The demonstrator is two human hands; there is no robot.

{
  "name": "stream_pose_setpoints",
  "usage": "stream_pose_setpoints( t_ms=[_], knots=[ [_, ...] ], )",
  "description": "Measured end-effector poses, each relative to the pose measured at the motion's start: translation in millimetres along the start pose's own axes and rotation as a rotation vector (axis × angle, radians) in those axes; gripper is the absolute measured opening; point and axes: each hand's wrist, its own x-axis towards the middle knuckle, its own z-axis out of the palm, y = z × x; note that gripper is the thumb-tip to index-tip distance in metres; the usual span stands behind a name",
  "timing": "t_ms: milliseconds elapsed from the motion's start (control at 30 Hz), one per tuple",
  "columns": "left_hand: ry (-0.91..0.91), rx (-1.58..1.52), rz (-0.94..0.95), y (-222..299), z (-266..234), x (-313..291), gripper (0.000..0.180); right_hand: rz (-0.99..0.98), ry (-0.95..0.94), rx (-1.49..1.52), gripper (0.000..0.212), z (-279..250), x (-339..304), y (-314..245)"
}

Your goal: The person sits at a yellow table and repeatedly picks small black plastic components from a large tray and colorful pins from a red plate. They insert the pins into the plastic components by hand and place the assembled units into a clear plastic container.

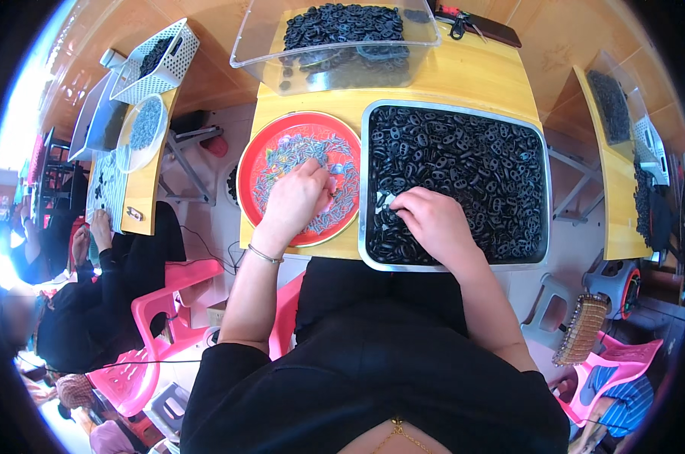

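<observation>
A round red tray (245, 170) stands on the yellow table, with many small thin grey pieces (329, 219) scattered in it. My left hand (298, 193) is over this tray, fingers curled and closed; whatever they hold is hidden. Beside it on the right is a rectangular metal tray (456, 268), full of small black two-holed pieces (478, 159) that look like cord stoppers. Near that tray's left side my right hand (429, 219) reaches down among the black pieces, thumb and fingers pinched together. I cannot make out what is between them.
Behind both trays stands a clear plastic bin (244, 62) of black pieces. A pair of dark-handled tools (459, 27) lies at the table's far right. On the left, a co-worker's hands (100, 231) are at another table, near a white basket (172, 72). A third table (607, 181) is to the right.
</observation>
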Motion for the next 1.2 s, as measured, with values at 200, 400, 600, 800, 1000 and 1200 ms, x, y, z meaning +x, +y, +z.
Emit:
stream_pose_setpoints(
  t_ms=[200, 400, 600, 800, 1000, 1200],
  knots=[
    [-0.011, -0.167, -0.023, 4, -6, -1, 0.01, -0.035, -0.104, -0.299, 0.008, 14, 10, -2],
    [0.042, -1.139, -0.231, 27, 6, -7, 0.004, 0.002, -0.086, -0.183, 0.007, 9, 11, -3],
    [0.0, -1.596, -0.315, 56, 11, -5, 0.008, 0.191, 0.188, 0.663, 0.016, -8, 3, -10],
    [0.021, -1.764, -0.298, 70, 19, -4, 0.013, 0.238, 0.273, 0.856, 0.016, -12, -5, -21],
    [0.036, -1.789, -0.276, 74, 19, -3, 0.019, 0.221, 0.301, 0.869, 0.015, -8, -7, -19],
    [0.073, -1.802, -0.277, 78, 18, -4, 0.02, 0.219, 0.236, 0.781, 0.016, -10, -9, -18]
  ],
)
